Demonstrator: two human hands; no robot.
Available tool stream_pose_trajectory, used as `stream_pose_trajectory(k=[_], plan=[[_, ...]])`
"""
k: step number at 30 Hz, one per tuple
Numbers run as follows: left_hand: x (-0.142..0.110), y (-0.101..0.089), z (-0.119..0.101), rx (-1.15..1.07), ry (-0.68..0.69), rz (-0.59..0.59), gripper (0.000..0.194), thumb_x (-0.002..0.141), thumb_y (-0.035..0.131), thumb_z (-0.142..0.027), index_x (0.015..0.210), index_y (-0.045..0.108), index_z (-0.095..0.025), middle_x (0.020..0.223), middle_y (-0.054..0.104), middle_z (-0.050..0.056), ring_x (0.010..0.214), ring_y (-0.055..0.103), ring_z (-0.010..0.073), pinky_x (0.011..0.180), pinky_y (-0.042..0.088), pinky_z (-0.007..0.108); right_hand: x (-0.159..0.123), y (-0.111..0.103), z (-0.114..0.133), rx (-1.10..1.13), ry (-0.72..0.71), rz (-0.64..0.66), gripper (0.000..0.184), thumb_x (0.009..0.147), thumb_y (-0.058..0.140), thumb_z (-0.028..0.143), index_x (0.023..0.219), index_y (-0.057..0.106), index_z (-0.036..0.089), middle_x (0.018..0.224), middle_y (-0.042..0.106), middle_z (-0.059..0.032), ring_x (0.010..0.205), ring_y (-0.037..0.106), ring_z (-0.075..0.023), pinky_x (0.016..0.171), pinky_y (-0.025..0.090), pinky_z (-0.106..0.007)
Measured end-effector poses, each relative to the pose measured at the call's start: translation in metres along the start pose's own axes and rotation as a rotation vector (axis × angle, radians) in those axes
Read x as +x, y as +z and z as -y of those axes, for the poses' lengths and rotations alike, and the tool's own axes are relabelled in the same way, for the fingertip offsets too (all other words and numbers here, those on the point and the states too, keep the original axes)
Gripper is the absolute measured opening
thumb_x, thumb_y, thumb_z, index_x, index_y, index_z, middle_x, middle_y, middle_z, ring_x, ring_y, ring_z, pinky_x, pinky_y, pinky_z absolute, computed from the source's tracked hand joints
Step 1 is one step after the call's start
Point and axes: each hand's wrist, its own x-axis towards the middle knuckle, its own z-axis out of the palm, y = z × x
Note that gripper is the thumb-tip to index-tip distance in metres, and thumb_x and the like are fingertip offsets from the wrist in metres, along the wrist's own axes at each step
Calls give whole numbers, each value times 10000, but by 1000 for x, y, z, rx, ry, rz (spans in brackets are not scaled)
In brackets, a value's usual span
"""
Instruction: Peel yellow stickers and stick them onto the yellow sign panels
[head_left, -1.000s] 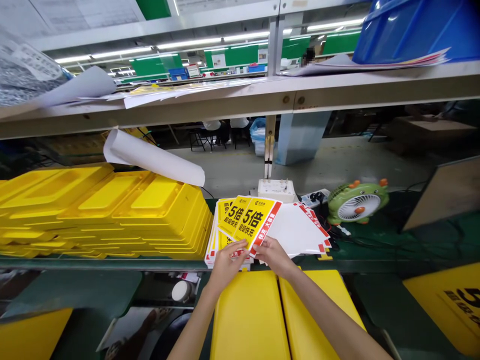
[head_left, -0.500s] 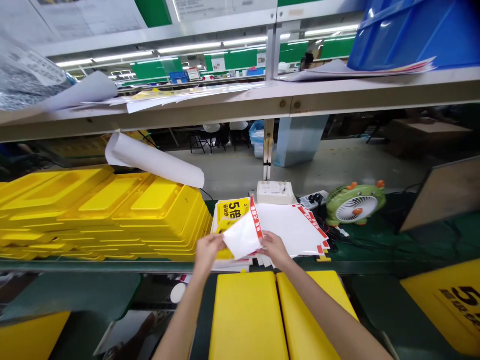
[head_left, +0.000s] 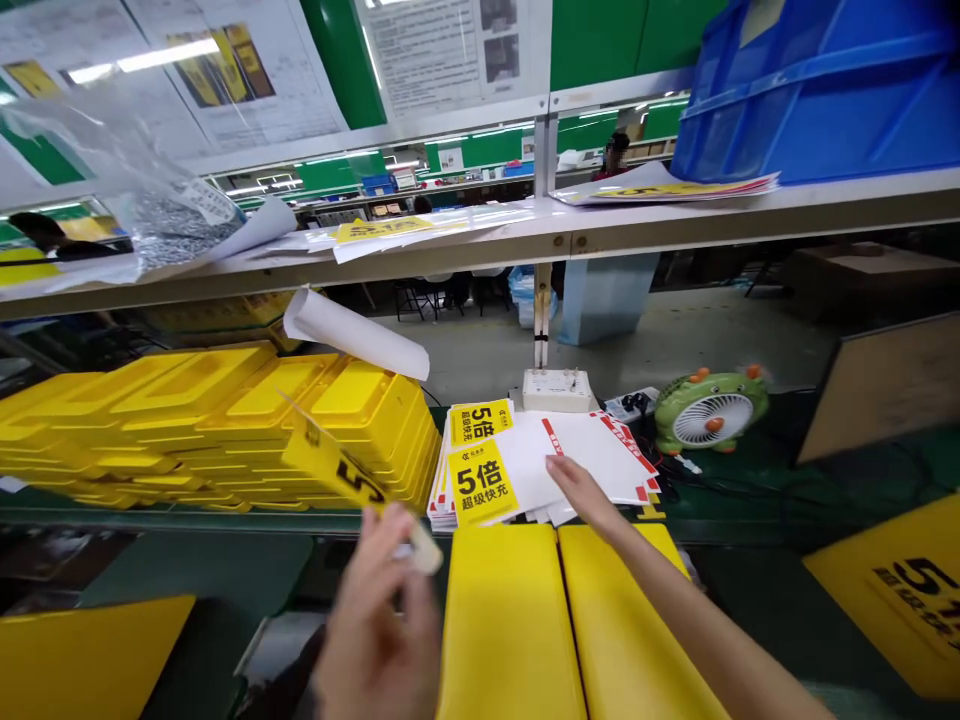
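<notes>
My left hand [head_left: 375, 625] is raised close to the camera and shut on a thin yellow printed sheet [head_left: 337, 465], which it holds tilted, nearly edge-on, with a black "5" on it. My right hand [head_left: 581, 492] lies on a fanned pile of white-backed sheets [head_left: 592, 460], its fingertips touching them. To the left of those fingers, the pile shows yellow faces printed "5倍" [head_left: 481, 482]. Directly below both hands are two long yellow boards [head_left: 510, 625].
Stacked yellow moulded trays [head_left: 300, 440] fill the bench at left, with a curled white sheet [head_left: 352, 335] above them. At right stand a white control box [head_left: 556, 390] and a green fan [head_left: 711, 412]. A blue crate [head_left: 810, 100] sits on the overhead shelf [head_left: 600, 225].
My left hand has pulled back toward me and now holds a yellow sheet up off the pile. My right hand has let go of the sheets and rests on the white ones. The view has tilted up.
</notes>
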Motion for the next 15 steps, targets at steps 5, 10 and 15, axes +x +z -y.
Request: stream_pose_trajectory(k=[5, 10, 15], plan=[[-81, 29, -24, 154, 372, 735, 425, 724, 654, -407, 1136, 570, -341, 1318, 496, 65, 1273, 345, 374, 1061, 148, 645, -119, -25, 13, 270, -264, 207, 372, 804, 530, 503, 1052, 588, 231, 1132, 632, -72, 1056, 577, -233, 933, 433, -358], [-123, 32, -40, -83, -214, 651, 683, 621, 695, -550, 1232, 475, -336, 1480, 207, 99, 1328, 198, 421, 1035, 212, 646, -162, -73, -30, 486, -6, -85, 397, 705, 660, 483, 981, 576, 211, 955, 691, -88, 851, 649, -242, 718, 508, -323], [-137, 57, -25, -628, -1202, 735, 774, 587, 746, -439, 1191, 365, -141, 827, 650, 93, 853, 636, 249, 842, 492, 411, -189, -90, -60, 547, 83, -72, 410, 762, 618, 447, 1108, 554, 237, 1077, 660, -96, 964, 622, -245, 762, 516, -324]])
